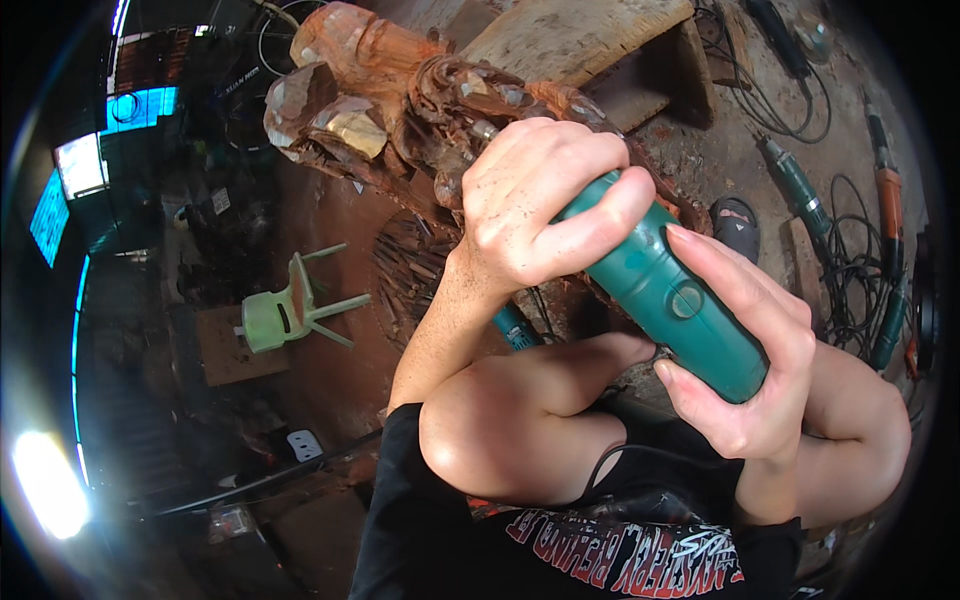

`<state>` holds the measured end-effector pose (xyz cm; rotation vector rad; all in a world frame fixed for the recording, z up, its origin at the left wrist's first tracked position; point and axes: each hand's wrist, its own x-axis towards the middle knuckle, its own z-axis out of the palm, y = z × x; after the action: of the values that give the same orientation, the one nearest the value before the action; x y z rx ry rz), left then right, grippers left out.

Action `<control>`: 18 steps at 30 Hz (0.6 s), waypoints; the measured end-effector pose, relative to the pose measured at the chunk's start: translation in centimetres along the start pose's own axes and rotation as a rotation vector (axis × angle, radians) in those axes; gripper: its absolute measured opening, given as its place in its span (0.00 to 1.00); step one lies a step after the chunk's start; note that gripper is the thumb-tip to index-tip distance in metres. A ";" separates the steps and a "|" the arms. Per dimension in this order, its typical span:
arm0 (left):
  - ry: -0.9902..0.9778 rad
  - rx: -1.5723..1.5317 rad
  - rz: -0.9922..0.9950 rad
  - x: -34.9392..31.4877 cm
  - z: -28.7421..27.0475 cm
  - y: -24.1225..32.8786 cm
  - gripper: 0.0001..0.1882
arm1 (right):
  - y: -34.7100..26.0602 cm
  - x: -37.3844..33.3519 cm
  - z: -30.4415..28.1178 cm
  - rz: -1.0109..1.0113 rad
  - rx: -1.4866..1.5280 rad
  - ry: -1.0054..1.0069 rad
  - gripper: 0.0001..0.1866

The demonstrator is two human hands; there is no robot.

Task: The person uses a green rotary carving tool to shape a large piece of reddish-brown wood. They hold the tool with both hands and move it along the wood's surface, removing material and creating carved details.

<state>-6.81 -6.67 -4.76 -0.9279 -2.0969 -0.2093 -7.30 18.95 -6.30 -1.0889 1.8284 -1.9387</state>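
A green die grinder (pixel 690 315) lies slantwise across the middle, gripped by both of my hands. My left hand (pixel 545 200) wraps round its front end, fingers curled over the body. Farther back, my right hand (pixel 750 340) clasps the rear of the housing, thumb underneath. The grinder's metal nose points up and left at a reddish-brown wood carving (pixel 390 100), rough and knotted with pale cut patches. Its front tip is mostly hidden by my left hand, so I cannot tell whether the bit touches the wood.
Behind the carving stands a worn wooden block (pixel 575 40). More green grinders (pixel 800 190) and tangled black cables (pixel 850 260) lie at right, near a dark sandal (pixel 735 228). Many slim carving tools (pixel 410 265) lie on the floor left of my arm. A pale green plastic chair (pixel 285 310) is farther left.
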 end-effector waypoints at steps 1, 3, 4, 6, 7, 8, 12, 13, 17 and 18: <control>-0.004 -0.004 -0.008 0.0 0.0 -0.1 0.16 | 0.0 0.2 -0.1 -0.011 0.005 0.004 0.43; -0.011 -0.010 -0.026 0.0 -0.2 -0.3 0.16 | 0.0 0.4 0.1 -0.020 0.022 0.013 0.43; -0.029 0.000 -0.039 0.0 -0.2 -0.1 0.16 | 0.1 0.5 0.0 -0.019 0.029 0.018 0.43; 0.022 0.013 -0.064 0.0 0.5 0.0 0.17 | 0.2 0.6 -0.1 -0.023 0.031 0.025 0.42; 0.028 0.019 -0.074 -0.1 0.4 0.1 0.17 | 0.2 0.6 -0.1 -0.028 0.030 0.022 0.42; 0.036 0.025 -0.083 -0.2 0.4 0.2 0.18 | 0.2 0.7 0.0 -0.035 0.034 0.023 0.42; 0.041 0.034 -0.088 -0.8 0.7 0.2 0.17 | 0.6 0.6 0.2 -0.047 0.049 0.051 0.41; 0.035 0.037 -0.084 -0.7 0.5 0.2 0.17 | 0.5 0.5 0.3 -0.044 0.054 0.055 0.41; 0.020 0.027 -0.057 -0.6 0.3 0.0 0.17 | 0.6 0.1 0.5 -0.064 0.020 0.064 0.41; 0.025 0.028 -0.047 -0.7 0.4 -0.1 0.18 | 0.7 0.1 0.5 -0.069 0.003 0.065 0.41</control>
<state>-6.83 -6.95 -5.47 -0.8554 -2.0948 -0.2142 -7.24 18.34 -6.92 -1.1142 1.8438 -2.0381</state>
